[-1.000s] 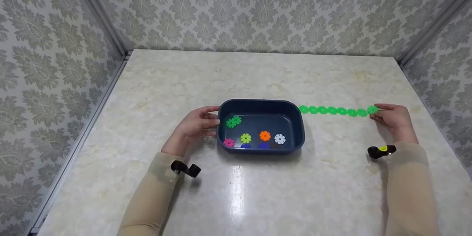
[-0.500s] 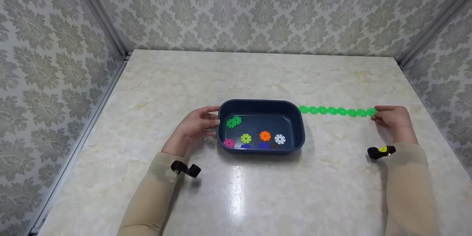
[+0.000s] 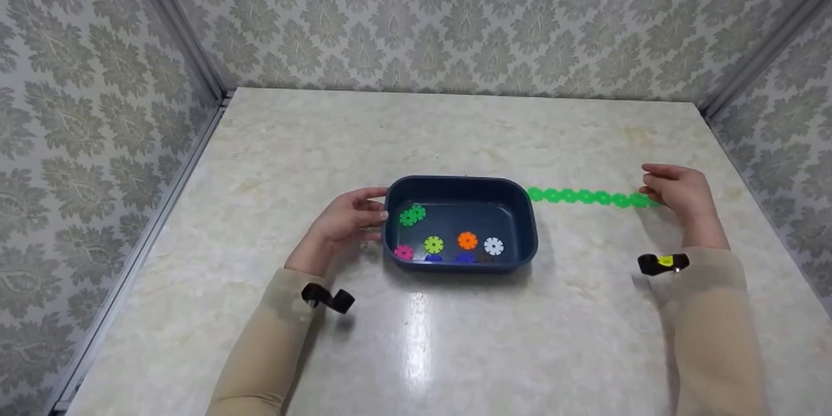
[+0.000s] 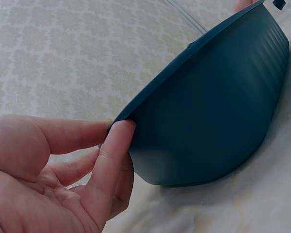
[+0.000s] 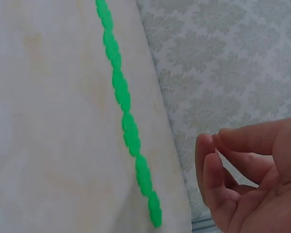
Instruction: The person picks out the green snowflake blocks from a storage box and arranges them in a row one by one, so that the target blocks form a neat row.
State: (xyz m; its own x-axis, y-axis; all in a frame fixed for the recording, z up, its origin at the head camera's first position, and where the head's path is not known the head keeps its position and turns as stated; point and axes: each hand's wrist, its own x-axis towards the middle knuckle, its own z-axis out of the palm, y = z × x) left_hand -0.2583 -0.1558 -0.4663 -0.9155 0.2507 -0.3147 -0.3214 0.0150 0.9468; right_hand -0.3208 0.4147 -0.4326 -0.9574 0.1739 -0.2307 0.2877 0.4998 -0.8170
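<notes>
A navy-blue tub (image 3: pixel 461 192) stands on the table. My left hand (image 3: pixel 341 218) touches its left end from outside, fingertips against the wall just under the rim in the left wrist view. To the tub's right lies a row of bright green notched plastic discs (image 3: pixel 585 196). My right hand (image 3: pixel 682 195) is over the row's right end and hides part of it. In the right wrist view that hand (image 5: pixel 252 170) is apart from the row (image 5: pixel 131 133), its fingers loosely bent and thumb near the fingertips, with nothing seen between them.
Inside the tub are two green discs (image 3: pixel 412 214), a pink disc (image 3: pixel 403 252), a yellow-green disc (image 3: pixel 433 245), an orange disc (image 3: pixel 467 240) and a white disc (image 3: pixel 494 246). Darker discs are partly hidden by the front rim. Patterned walls (image 3: pixel 422 19) enclose the table (image 3: pixel 507 338).
My right hand brought a green disc left to the row's right end, let go of it and has risen a little up and left. My left hand stays at the tub.
</notes>
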